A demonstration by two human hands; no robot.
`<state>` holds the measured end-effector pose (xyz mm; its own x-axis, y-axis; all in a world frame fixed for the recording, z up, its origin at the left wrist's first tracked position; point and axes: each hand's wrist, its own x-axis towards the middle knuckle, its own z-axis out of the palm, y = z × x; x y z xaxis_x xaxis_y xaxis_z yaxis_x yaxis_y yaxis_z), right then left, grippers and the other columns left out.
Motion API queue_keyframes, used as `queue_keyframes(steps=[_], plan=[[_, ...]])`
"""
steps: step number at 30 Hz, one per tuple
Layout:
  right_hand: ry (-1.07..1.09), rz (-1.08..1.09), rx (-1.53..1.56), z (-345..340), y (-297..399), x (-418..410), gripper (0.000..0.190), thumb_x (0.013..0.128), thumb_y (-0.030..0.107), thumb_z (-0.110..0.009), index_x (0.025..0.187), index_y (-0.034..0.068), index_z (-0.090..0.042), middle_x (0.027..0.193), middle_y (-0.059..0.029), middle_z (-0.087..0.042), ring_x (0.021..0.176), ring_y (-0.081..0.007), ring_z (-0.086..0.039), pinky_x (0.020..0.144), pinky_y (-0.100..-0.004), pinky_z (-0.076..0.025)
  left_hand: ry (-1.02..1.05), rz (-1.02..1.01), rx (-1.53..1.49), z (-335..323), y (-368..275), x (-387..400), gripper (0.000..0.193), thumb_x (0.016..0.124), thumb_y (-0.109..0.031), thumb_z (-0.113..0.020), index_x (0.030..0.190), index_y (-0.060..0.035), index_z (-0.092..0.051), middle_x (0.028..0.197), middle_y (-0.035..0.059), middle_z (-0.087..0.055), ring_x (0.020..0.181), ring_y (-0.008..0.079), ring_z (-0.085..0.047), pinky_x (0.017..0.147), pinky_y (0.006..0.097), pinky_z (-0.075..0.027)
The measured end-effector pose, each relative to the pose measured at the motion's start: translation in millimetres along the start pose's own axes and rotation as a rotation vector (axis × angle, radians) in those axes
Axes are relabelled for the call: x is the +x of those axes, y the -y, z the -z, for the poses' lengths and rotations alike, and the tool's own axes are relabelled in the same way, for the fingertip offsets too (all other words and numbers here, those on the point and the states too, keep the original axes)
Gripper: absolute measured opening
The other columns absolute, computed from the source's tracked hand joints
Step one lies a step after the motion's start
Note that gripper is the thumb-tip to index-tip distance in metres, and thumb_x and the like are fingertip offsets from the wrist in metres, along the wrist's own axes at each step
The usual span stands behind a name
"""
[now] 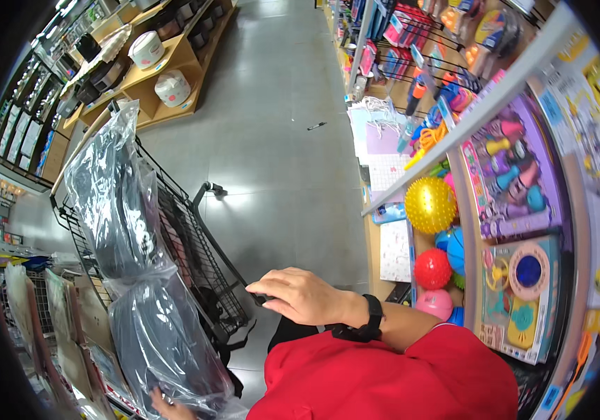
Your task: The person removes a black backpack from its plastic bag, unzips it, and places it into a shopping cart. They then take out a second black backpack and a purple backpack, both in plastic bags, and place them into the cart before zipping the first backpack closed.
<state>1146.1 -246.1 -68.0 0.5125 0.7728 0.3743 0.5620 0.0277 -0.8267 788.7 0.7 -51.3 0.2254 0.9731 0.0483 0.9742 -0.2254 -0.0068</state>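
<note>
At the lower left edge, my left hand rests against a large dark bundle in clear plastic. Whether its fingers grip the wrap is unclear. A second plastic-wrapped dark bundle lies beyond, joined to the first by bunched film. Both lie along a black wire shopping cart. My right hand, with a black band on the wrist, is in front of my red shirt with its fingers curved. A black bar of the cart runs to the gap between its thumb and fingers; I cannot tell whether it is held.
On the right, shelves hold spiky balls, a boxed toy set and a purple toy box. Rice cookers sit on a wooden display at upper left. A pen-like object lies on the grey tiled floor.
</note>
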Motion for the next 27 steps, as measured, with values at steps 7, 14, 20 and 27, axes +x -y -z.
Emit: queue_keyframes(steps=[7,14,20,27], plan=[[-0.055,-0.104,0.009,61,-108,97,0.016,0.082,0.005,-0.061,0.098,0.003,-0.061,0.087,-0.0102,-0.062,0.075,-0.0284,-0.062,0.068,-0.0370,-0.049,-0.612,-0.260,-0.459,63,-169,52,0.024,0.094,-0.013,-0.054,0.109,0.0037,-0.059,0.107,0.0172,-0.063,0.091,0.0278,-0.062,0.082,0.0374,-0.049],[-0.169,-0.414,-0.129,143,-239,190,0.013,0.086,0.003,-0.058,0.098,0.003,-0.063,0.086,-0.0109,-0.064,0.077,-0.0226,-0.064,0.068,-0.0302,-0.051,0.504,-0.420,-1.477,9,-447,142,0.015,0.089,-0.004,-0.049,0.095,0.0052,-0.059,0.089,0.0147,-0.064,0.076,0.0199,-0.061,0.074,0.0287,-0.047],[-0.409,-0.817,0.001,210,-380,227,0.012,0.087,0.004,-0.057,0.097,0.001,-0.064,0.083,-0.0086,-0.067,0.075,-0.0150,-0.066,0.069,-0.0271,-0.053,0.962,-0.323,-1.402,-88,-603,200,0.018,0.095,-0.007,-0.053,0.107,0.0055,-0.059,0.094,0.0119,-0.065,0.086,0.0187,-0.063,0.082,0.0295,-0.049],[-0.634,-1.154,0.042,294,-646,263,0.009,0.086,0.010,-0.060,0.090,0.003,-0.064,0.075,-0.0071,-0.068,0.063,-0.0133,-0.064,0.060,-0.0271,-0.051,0.885,-0.200,-0.880,-196,-686,265,0.017,0.094,-0.010,-0.054,0.104,0.0019,-0.059,0.086,0.0076,-0.063,0.076,0.0150,-0.062,0.069,0.0276,-0.051]])
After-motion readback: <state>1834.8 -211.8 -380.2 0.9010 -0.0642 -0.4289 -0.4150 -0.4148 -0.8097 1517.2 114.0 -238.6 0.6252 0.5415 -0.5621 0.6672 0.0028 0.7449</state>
